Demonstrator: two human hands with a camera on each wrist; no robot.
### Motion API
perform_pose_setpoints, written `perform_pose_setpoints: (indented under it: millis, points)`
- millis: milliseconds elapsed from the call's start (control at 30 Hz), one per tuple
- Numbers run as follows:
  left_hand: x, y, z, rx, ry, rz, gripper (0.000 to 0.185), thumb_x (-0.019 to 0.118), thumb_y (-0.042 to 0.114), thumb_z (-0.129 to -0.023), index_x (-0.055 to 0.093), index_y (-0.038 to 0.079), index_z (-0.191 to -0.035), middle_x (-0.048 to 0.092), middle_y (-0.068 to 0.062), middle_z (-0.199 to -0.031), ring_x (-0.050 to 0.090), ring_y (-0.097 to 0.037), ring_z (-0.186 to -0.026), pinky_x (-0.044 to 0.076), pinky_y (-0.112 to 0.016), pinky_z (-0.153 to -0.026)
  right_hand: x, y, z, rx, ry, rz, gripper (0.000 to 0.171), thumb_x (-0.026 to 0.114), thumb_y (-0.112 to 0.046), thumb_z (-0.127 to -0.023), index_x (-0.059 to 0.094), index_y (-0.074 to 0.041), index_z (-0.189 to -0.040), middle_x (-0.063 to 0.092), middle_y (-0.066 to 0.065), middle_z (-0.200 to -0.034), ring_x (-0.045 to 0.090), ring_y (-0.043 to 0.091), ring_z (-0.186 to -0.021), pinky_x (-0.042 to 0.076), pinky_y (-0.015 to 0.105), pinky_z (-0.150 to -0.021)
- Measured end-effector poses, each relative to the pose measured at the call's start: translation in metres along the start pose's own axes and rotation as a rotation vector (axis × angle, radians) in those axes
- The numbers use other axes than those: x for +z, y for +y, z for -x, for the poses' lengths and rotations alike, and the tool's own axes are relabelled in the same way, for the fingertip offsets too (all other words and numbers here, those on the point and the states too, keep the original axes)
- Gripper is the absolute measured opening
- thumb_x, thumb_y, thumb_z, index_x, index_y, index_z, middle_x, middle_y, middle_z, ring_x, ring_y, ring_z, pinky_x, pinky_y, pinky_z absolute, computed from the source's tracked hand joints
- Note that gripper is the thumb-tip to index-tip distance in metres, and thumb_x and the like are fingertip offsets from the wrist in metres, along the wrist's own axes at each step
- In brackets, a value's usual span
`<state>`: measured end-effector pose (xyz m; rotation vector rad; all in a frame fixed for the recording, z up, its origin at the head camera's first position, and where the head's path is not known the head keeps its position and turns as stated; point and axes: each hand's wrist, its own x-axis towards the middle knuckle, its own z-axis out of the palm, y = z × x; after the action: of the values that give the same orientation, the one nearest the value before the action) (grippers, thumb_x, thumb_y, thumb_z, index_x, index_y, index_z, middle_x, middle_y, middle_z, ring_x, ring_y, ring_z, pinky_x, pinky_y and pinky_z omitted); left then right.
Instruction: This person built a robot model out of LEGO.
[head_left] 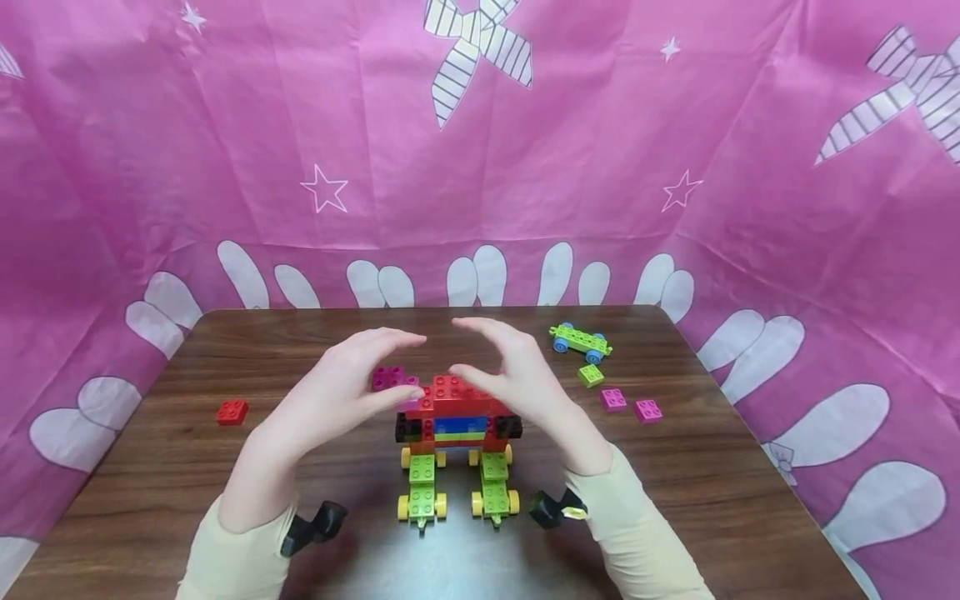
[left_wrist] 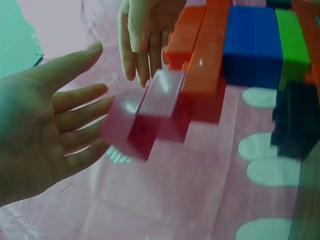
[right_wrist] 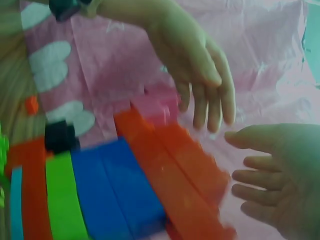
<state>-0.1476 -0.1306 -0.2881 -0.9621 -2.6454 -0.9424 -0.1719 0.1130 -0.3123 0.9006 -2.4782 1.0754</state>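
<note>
A brick build point(head_left: 454, 417) stands mid-table: red top point(left_wrist: 200, 60), blue point(right_wrist: 120, 190) and green layers, black ends, on two green chassis with yellow wheels point(head_left: 422, 492). A magenta brick point(head_left: 388, 377) sticks out from its upper left corner. My left hand point(head_left: 397, 360) hovers open beside that magenta brick point(left_wrist: 145, 112), palm toward it; whether the fingers point(left_wrist: 85, 117) touch it I cannot tell. My right hand point(head_left: 468, 350) arches open over the red top point(right_wrist: 185, 165), its thumb by the studs. Neither hand holds anything. In the right wrist view the left hand point(right_wrist: 200, 65) hangs above the magenta brick point(right_wrist: 160, 102).
Loose on the wooden table point(head_left: 150, 467): a green chassis with blue wheels point(head_left: 580, 341), a small green brick point(head_left: 591, 375), two magenta bricks point(head_left: 613, 399) point(head_left: 647, 410) at the right, and a red brick point(head_left: 232, 412) at the left. Pink cloth point(head_left: 480, 167) walls in three sides.
</note>
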Motion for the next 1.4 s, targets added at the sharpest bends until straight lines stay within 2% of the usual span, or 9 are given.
perform_pose_setpoints:
  millis: [167, 233, 400, 533, 633, 800, 933, 1100, 1400]
  points:
    - [0.010, 0.010, -0.009, 0.039, 0.028, 0.022, 0.050, 0.079, 0.025, -0.083, 0.062, 0.012, -0.129, 0.064, -0.004, -0.128, 0.059, -0.023, -0.119, 0.052, -0.045, -0.097, -0.018, 0.020, 0.008, -0.001, 0.105, 0.007, 0.052, 0.079, -0.014, -0.082, 0.060, -0.006, -0.130, 0.064, 0.010, -0.130, 0.058, 0.025, -0.123, 0.047, 0.047, -0.104]
    - [0.014, 0.015, -0.013, 0.042, 0.031, 0.031, 0.049, 0.078, 0.025, -0.084, 0.062, 0.012, -0.129, 0.064, -0.004, -0.129, 0.059, -0.022, -0.118, 0.055, -0.040, -0.092, -0.025, 0.029, 0.012, 0.000, 0.135, 0.028, 0.052, 0.080, -0.014, -0.082, 0.061, -0.005, -0.129, 0.065, 0.011, -0.129, 0.059, 0.026, -0.122, 0.047, 0.046, -0.103]
    - [0.021, 0.024, -0.023, 0.037, 0.021, 0.031, 0.050, 0.079, 0.024, -0.083, 0.062, 0.011, -0.128, 0.064, -0.005, -0.128, 0.059, -0.022, -0.119, 0.055, -0.039, -0.092, -0.044, 0.057, 0.026, 0.022, 0.142, 0.111, 0.052, 0.080, -0.013, -0.081, 0.062, -0.005, -0.129, 0.065, 0.011, -0.127, 0.059, 0.027, -0.121, 0.047, 0.046, -0.102]
    - [0.028, 0.029, -0.032, 0.048, -0.006, 0.018, 0.051, 0.080, 0.024, -0.082, 0.062, 0.009, -0.128, 0.065, -0.005, -0.128, 0.060, -0.022, -0.119, 0.051, -0.041, -0.099, -0.060, 0.086, 0.040, 0.056, 0.117, 0.163, 0.053, 0.081, -0.012, -0.079, 0.062, -0.006, -0.128, 0.066, 0.011, -0.127, 0.060, 0.028, -0.119, 0.047, 0.043, -0.099]
    - [0.034, 0.032, -0.037, 0.021, -0.055, 0.016, 0.053, 0.079, 0.024, -0.083, 0.061, 0.011, -0.130, 0.063, -0.004, -0.131, 0.059, -0.021, -0.122, 0.050, -0.040, -0.100, -0.072, 0.108, 0.052, 0.080, 0.090, 0.196, 0.053, 0.082, -0.011, -0.078, 0.062, -0.005, -0.127, 0.066, 0.012, -0.126, 0.061, 0.029, -0.117, 0.047, 0.042, -0.097]
    - [0.043, 0.034, -0.044, -0.035, -0.143, -0.012, 0.056, 0.078, 0.027, -0.084, 0.058, 0.011, -0.134, 0.061, -0.005, -0.134, 0.056, -0.022, -0.126, 0.048, -0.041, -0.103, -0.091, 0.144, 0.074, 0.140, 0.022, 0.224, 0.053, 0.080, -0.009, -0.078, 0.060, -0.003, -0.128, 0.064, 0.016, -0.127, 0.058, 0.034, -0.120, 0.044, 0.048, -0.100]
    - [0.049, 0.034, -0.047, -0.063, -0.187, -0.033, 0.055, 0.078, 0.028, -0.084, 0.059, 0.011, -0.133, 0.062, -0.005, -0.133, 0.056, -0.022, -0.126, 0.048, -0.041, -0.104, -0.104, 0.169, 0.093, 0.236, -0.052, 0.199, 0.052, 0.079, -0.014, -0.081, 0.059, -0.003, -0.129, 0.063, 0.017, -0.128, 0.054, 0.034, -0.123, 0.041, 0.053, -0.102]
    - [0.055, 0.035, -0.049, -0.106, -0.217, -0.038, 0.052, 0.079, 0.026, -0.083, 0.063, 0.010, -0.129, 0.065, -0.005, -0.128, 0.060, -0.021, -0.121, 0.049, -0.040, -0.102, -0.114, 0.197, 0.115, 0.335, -0.132, 0.176, 0.053, 0.078, -0.021, -0.084, 0.059, -0.003, -0.129, 0.062, 0.018, -0.130, 0.052, 0.034, -0.125, 0.040, 0.054, -0.102]
    - [0.063, 0.037, -0.052, -0.168, -0.247, -0.024, 0.048, 0.080, 0.024, -0.081, 0.066, 0.011, -0.125, 0.068, -0.005, -0.122, 0.061, -0.022, -0.116, 0.051, -0.039, -0.098, -0.127, 0.233, 0.145, 0.472, -0.184, 0.150, 0.057, 0.079, -0.023, -0.082, 0.058, -0.002, -0.130, 0.060, 0.023, -0.131, 0.051, 0.040, -0.125, 0.041, 0.058, -0.100]
